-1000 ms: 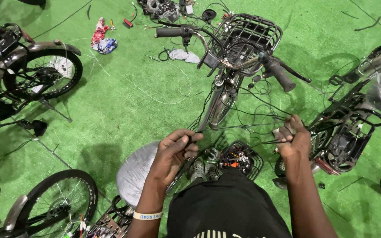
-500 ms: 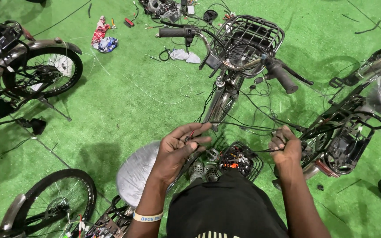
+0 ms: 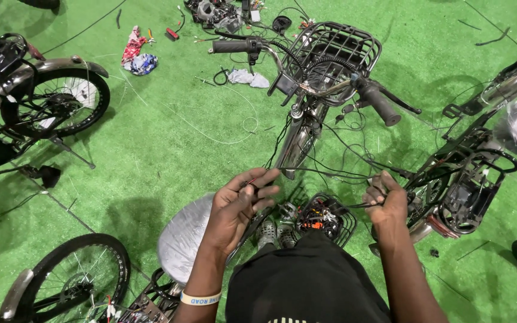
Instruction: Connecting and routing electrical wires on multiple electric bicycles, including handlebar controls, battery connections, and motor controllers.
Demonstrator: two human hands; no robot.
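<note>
Two hands hold one thin black cable [image 3: 324,205] stretched between them, its long axis running left to right above the open box of wiring [image 3: 321,215] on the bicycle frame. The left hand [image 3: 240,206] has its fingers pinched together on the cable's left end; the right hand [image 3: 385,200] is closed in a fist on the right end. One handlebar [image 3: 306,72] with two black grips points away, across the green mat [image 3: 169,137]. One wire basket [image 3: 336,54] sits beyond it. One wrapped seat [image 3: 184,236] lies beside the left forearm.
</note>
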